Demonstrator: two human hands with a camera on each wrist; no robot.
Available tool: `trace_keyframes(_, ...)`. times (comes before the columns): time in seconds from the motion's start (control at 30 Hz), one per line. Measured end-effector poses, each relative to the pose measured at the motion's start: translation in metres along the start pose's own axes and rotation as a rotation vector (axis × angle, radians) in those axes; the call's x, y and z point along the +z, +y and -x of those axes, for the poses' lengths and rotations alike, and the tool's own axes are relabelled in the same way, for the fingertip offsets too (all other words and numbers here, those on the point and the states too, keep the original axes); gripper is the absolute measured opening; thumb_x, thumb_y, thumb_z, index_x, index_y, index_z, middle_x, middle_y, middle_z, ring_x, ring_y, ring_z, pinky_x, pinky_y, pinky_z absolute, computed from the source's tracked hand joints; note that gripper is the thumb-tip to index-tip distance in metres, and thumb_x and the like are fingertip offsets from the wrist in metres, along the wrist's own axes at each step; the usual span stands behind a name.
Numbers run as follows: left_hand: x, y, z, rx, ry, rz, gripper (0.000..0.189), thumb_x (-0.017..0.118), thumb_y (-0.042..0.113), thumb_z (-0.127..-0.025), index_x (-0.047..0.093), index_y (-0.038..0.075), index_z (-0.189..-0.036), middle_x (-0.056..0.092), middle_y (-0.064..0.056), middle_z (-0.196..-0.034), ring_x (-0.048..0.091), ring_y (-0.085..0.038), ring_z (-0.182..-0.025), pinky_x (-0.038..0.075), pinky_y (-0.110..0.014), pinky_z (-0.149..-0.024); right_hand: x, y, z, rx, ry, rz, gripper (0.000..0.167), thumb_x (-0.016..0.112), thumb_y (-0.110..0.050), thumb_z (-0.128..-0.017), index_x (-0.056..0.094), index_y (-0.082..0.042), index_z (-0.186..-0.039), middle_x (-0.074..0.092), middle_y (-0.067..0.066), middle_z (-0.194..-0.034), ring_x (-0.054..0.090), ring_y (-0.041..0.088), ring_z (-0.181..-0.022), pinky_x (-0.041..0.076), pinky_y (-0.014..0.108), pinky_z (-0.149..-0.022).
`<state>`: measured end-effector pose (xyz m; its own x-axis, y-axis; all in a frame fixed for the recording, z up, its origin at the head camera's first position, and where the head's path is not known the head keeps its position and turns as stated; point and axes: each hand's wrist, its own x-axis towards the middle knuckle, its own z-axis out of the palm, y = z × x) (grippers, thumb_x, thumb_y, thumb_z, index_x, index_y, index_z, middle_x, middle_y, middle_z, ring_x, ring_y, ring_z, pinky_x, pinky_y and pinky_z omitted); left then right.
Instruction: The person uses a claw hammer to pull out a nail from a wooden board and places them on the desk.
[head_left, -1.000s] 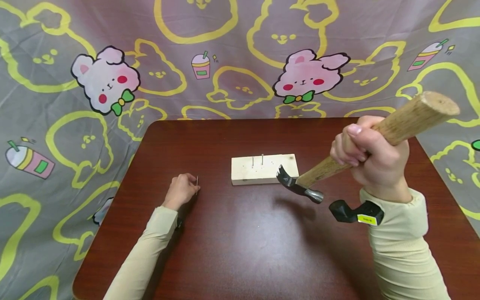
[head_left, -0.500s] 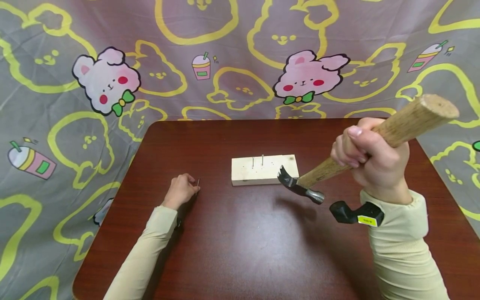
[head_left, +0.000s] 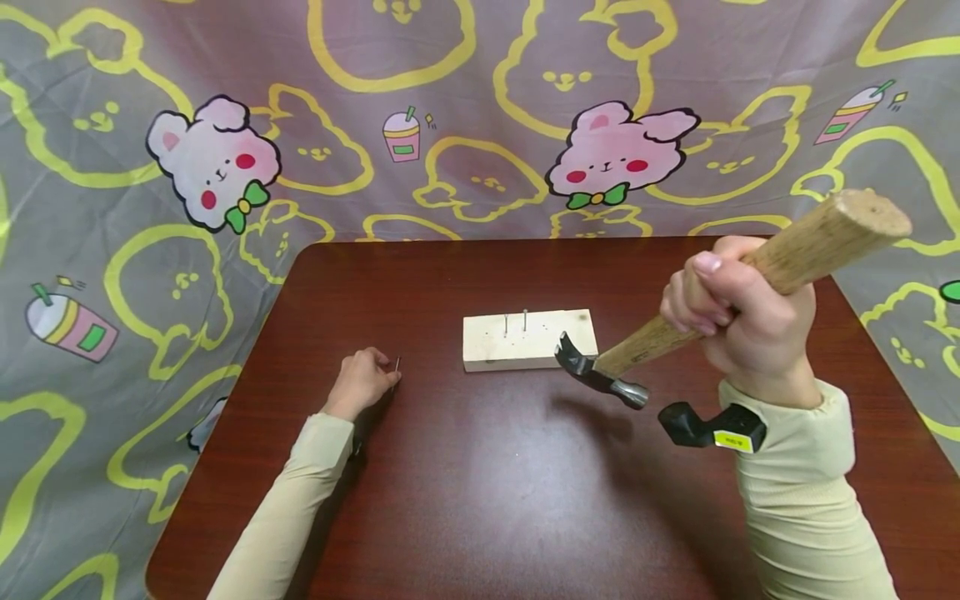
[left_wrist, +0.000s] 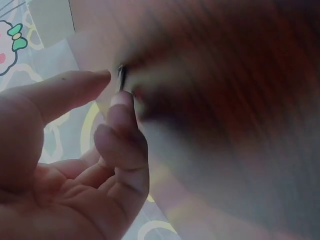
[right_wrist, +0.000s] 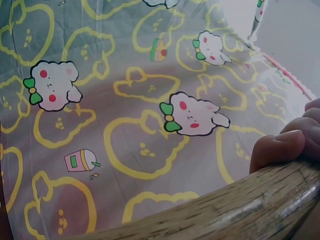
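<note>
Backdrop of grey-pink printed cloth [head_left: 337, 50] is hung behind and beside a dark reddish-brown surface [head_left: 450, 500], which is lit by a pale glare at the lower centre of the frame. Pale wooden block [head_left: 480, 337] noted right of centre in the head view; two nails [head_left: 525, 321] are planted upright in its top, which is also marked by small dark dots, nature unclear. Hammer [head_left: 648, 340] is gripped by the right hand [head_left: 742, 312] at the right of the frame, fingers wrapped round the handle, butt raised to the upper right. Hammer head [head_left: 592, 375] is seen across the block's lower right corner and is judged to be held above the surface, by its shadow. At left of centre, one loose nail [head_left: 398, 364] is held at the curled fingertips of the left hand [head_left: 363, 383], low over the surface, well apart from the block; how firmly the thumb is set against it cannot be told, even from the left wrist view. Step in hand, as judged: a further nail being picked up. For the next move, the nail would need to be carried rightward, stood point-down on the block and steadied, with fingertips kept clear of the hammer.
</note>
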<state>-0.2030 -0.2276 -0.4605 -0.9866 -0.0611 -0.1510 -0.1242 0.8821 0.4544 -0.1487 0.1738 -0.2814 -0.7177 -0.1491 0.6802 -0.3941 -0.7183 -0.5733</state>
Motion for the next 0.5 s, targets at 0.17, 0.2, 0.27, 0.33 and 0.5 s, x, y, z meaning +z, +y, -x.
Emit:
trace_keyframes(0.17,-0.004,0.004,0.003,0.038,0.022,-0.014,0.046,0.071,0.030,-0.084,0.060,-0.002,-0.115,0.066,-0.013,-0.090,0.062,-0.029,-0.087,0.050,-0.043,-0.079,0.000,0.002,-0.002,0.012,0.001,0.006,0.037,0.025,0.015,-0.087,0.029,-0.001,-0.053,0.027,0.003,-0.044,0.028,0.015,-0.035,0.018,0.029,-0.034)
trace_keyframes(0.2,-0.004,0.007,0.004,0.053,0.021,-0.007,0.048,0.072,0.030,-0.084,0.058,-0.002,-0.117,0.065,-0.014,-0.093,0.060,-0.029,-0.089,0.049,-0.043,-0.080,0.000,0.003,-0.002,0.016,0.005,0.013,0.037,0.027,0.015,-0.087,0.029,-0.001,-0.053,0.027,0.004,-0.044,0.028,0.016,-0.035,0.018,0.029,-0.034)
trace_keyframes(0.27,-0.005,0.014,0.004,0.085,0.014,0.010,0.054,0.073,0.031,-0.083,0.055,-0.001,-0.123,0.060,-0.016,-0.103,0.058,-0.031,-0.096,0.049,-0.045,-0.083,-0.001,0.006,-0.005,0.025,0.015,0.034,0.037,0.030,0.015,-0.087,0.030,0.000,-0.054,0.027,0.004,-0.044,0.027,0.016,-0.035,0.017,0.030,-0.034)
trace_keyframes(0.33,-0.003,0.025,0.004,0.117,-0.002,0.032,0.060,0.074,0.032,-0.082,0.051,0.001,-0.128,0.056,-0.017,-0.112,0.055,-0.033,-0.105,0.048,-0.047,-0.090,-0.002,0.010,-0.008,0.037,0.026,0.063,0.036,0.034,0.015,-0.087,0.031,0.001,-0.054,0.026,0.005,-0.044,0.026,0.017,-0.035,0.017,0.031,-0.034)
trace_keyframes(0.5,0.008,0.057,-0.001,0.218,-0.055,0.041,0.074,0.078,0.032,-0.078,0.045,0.004,-0.137,0.048,-0.017,-0.131,0.050,-0.034,-0.122,0.044,-0.048,-0.103,-0.004,0.027,-0.018,0.084,0.076,0.169,0.034,0.041,0.015,-0.085,0.036,0.002,-0.055,0.027,0.005,-0.043,0.023,0.017,-0.035,0.016,0.031,-0.034)
